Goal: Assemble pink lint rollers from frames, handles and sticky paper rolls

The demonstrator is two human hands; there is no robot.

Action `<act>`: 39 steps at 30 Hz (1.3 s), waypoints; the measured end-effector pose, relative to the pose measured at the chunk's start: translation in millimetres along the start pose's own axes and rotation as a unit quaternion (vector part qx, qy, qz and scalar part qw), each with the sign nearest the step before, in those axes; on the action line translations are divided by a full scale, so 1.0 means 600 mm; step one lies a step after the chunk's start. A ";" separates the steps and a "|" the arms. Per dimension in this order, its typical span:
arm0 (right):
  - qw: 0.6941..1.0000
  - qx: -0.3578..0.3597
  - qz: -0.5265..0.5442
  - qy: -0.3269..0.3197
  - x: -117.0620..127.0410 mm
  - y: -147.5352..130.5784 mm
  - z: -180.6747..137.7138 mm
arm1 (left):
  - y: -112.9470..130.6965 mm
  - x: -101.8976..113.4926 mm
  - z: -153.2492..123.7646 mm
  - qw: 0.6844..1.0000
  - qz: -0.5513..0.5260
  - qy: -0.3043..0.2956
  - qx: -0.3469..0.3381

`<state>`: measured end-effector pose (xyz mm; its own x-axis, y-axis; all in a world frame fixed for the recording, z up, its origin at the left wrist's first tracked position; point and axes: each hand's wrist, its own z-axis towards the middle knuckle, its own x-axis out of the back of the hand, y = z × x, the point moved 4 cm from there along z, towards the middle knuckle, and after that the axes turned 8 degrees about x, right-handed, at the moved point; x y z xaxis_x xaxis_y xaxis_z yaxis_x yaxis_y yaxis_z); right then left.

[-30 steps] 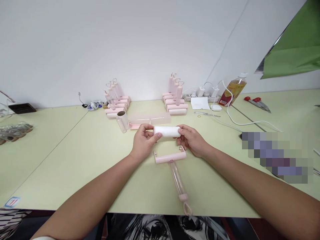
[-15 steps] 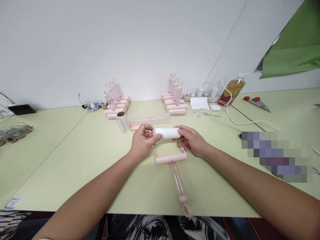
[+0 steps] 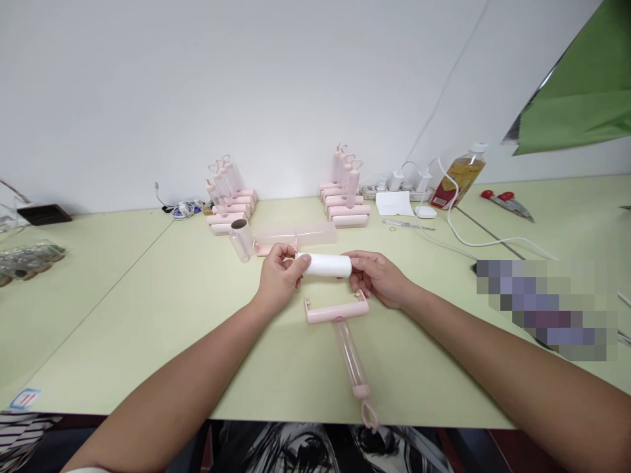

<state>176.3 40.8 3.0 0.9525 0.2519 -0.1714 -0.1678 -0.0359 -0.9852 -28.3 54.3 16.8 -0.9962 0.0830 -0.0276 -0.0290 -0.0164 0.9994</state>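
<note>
Both my hands hold a white paper roll (image 3: 327, 265) level above the pale green table (image 3: 148, 315). My left hand (image 3: 277, 278) pinches its left end with thumb and fingers. My right hand (image 3: 379, 278) grips its right end. Just below the roll lies a pink roller frame (image 3: 336, 310) with no roll in it, its clear handle (image 3: 351, 355) pointing toward me and ending in a pink loop at the table's front edge.
Two groups of pink lint rollers (image 3: 229, 200) (image 3: 345, 194) stand at the back. A clear cover (image 3: 296, 235) and a tube (image 3: 240, 238) lie behind my hands. A bottle (image 3: 458, 176), power strip (image 3: 399, 184), white cable (image 3: 473, 240) and red-handled scissors (image 3: 505, 202) sit to the right.
The roll has dropped slightly and shifted a little left in my hands. My left fingers have moved to pinch at its end. The frame on the table has not moved.
</note>
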 end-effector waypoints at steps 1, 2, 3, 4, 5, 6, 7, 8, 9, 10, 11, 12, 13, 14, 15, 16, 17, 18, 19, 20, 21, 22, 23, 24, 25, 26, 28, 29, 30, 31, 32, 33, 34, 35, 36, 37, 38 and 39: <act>1.000 -0.004 -0.004 -0.002 0.000 0.001 0.000 | 0.000 0.000 0.000 1.000 0.000 0.000 -0.001; 1.000 -0.006 -0.009 -0.006 0.001 0.001 0.000 | 0.000 0.000 0.000 1.000 0.001 0.000 -0.001; 1.000 -0.006 -0.014 -0.010 0.001 0.001 0.001 | 0.000 0.000 0.000 1.000 0.004 0.000 -0.002; 1.000 -0.004 -0.019 -0.014 0.001 0.001 0.001 | 0.000 0.000 0.000 1.000 0.008 0.000 -0.003; 1.000 -0.003 -0.024 -0.018 0.001 0.000 0.001 | 0.000 0.000 0.000 1.000 0.012 0.000 -0.004; 0.999 -0.002 -0.030 -0.021 0.001 -0.001 0.000 | 0.001 0.000 0.000 1.000 0.015 -0.001 -0.004; 0.999 -0.002 -0.036 -0.026 0.000 -0.002 0.000 | 0.001 -0.001 0.000 1.000 0.018 -0.003 -0.003; 0.999 -0.003 -0.044 -0.030 -0.001 -0.003 -0.001 | 0.001 -0.001 0.000 1.000 0.020 -0.004 -0.002; 0.998 -0.005 -0.054 -0.033 -0.003 -0.004 -0.001 | 0.001 -0.001 0.000 1.000 0.020 -0.005 -0.001; 0.997 -0.007 -0.064 -0.036 -0.004 -0.005 -0.002 | 0.001 -0.002 0.000 1.000 0.018 -0.006 -0.001; 0.997 -0.010 -0.074 -0.036 -0.004 -0.005 -0.002 | 0.001 -0.002 0.000 1.000 0.014 -0.006 -0.001; 0.996 -0.012 -0.083 -0.033 -0.005 -0.005 -0.002 | 0.001 -0.002 0.000 1.000 0.009 -0.006 -0.002; 0.995 -0.016 -0.090 -0.029 -0.005 -0.005 -0.002 | 0.000 -0.002 0.000 1.000 0.001 -0.006 -0.003; 0.995 -0.020 -0.095 -0.022 -0.005 -0.005 -0.002 | 0.000 -0.003 -0.001 1.000 -0.007 -0.008 -0.004; 0.995 -0.025 -0.096 -0.011 -0.004 -0.004 -0.002 | -0.002 -0.004 -0.001 1.000 -0.014 -0.010 -0.003; 0.995 -0.031 -0.093 0.001 -0.004 -0.004 -0.002 | -0.003 -0.005 -0.002 1.000 -0.019 -0.012 -0.001; 0.996 -0.036 -0.086 0.014 -0.004 -0.003 -0.001 | -0.004 -0.007 -0.002 1.000 -0.023 -0.014 0.000; 0.996 -0.040 -0.077 0.025 -0.003 -0.002 -0.001 | -0.005 -0.008 -0.002 0.999 -0.028 -0.016 0.002; 0.996 -0.044 -0.068 0.034 -0.003 -0.002 -0.001 | -0.006 -0.009 -0.002 0.999 -0.033 -0.018 0.005; 0.996 -0.046 -0.061 0.038 -0.003 -0.001 0.000 | -0.006 -0.010 -0.002 0.999 -0.040 -0.018 0.007; 0.997 -0.047 -0.056 0.040 -0.003 0.000 0.000 | -0.006 -0.010 -0.002 0.999 -0.048 -0.018 0.011; 0.997 -0.046 -0.051 0.041 -0.003 0.001 0.001 | -0.006 -0.010 -0.002 0.998 -0.057 -0.016 0.015; 0.997 -0.045 -0.047 0.041 -0.003 0.001 0.001 | -0.005 -0.009 -0.002 0.998 -0.064 -0.014 0.020; 0.997 -0.043 -0.043 0.043 -0.002 0.002 0.001 | -0.005 -0.008 -0.001 0.997 -0.069 -0.011 0.025; 0.997 -0.042 -0.041 0.044 -0.002 0.003 0.001 | -0.005 -0.007 -0.001 0.997 -0.072 -0.008 0.030; 0.997 -0.042 -0.042 0.046 -0.001 0.003 0.001 | -0.005 -0.007 -0.001 0.997 -0.072 -0.006 0.034; 0.997 -0.042 -0.047 0.047 -0.001 0.004 0.001 | -0.005 -0.006 0.000 0.997 -0.069 -0.006 0.041; 0.997 -0.041 -0.049 0.047 -0.001 0.004 0.001 | -0.006 -0.006 0.000 0.997 -0.068 -0.009 0.044; 0.997 -0.039 -0.049 0.046 -0.001 0.004 0.002 | -0.006 -0.006 0.000 0.997 -0.067 -0.012 0.046; 0.997 -0.036 -0.048 0.046 -0.001 0.004 0.002 | -0.007 -0.006 0.000 0.996 -0.068 -0.016 0.047; 0.997 -0.033 -0.047 0.045 -0.001 0.004 0.002 | -0.007 -0.007 0.001 0.996 -0.069 -0.019 0.048; 0.997 -0.031 -0.045 0.045 -0.001 0.004 0.003 | -0.008 -0.007 0.001 0.996 -0.070 -0.020 0.048; 0.997 -0.030 -0.045 0.046 -0.001 0.004 0.003 | -0.008 -0.007 0.001 0.996 -0.072 -0.020 0.047; 0.997 -0.029 -0.046 0.047 -0.001 0.004 0.003 | -0.008 -0.007 0.001 0.996 -0.073 -0.020 0.047; 0.997 -0.029 -0.048 0.049 -0.001 0.004 0.003 | -0.008 -0.007 0.001 0.996 -0.074 -0.020 0.047; 0.997 -0.028 -0.051 0.050 -0.001 0.003 0.002 | -0.008 -0.007 0.001 0.996 -0.075 -0.020 0.048; 0.997 -0.028 -0.053 0.052 -0.001 0.003 0.002 | -0.008 -0.008 0.001 0.996 -0.075 -0.020 0.049; 0.997 -0.027 -0.054 0.053 -0.001 0.003 0.002 | -0.008 -0.008 0.001 0.996 -0.075 -0.021 0.051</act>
<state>175.0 41.7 1.6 0.9861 0.1547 -0.0605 -0.0505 -0.0675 -0.9964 -23.5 54.4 12.3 -0.9771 0.1179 -0.1773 -0.1660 0.0995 0.9811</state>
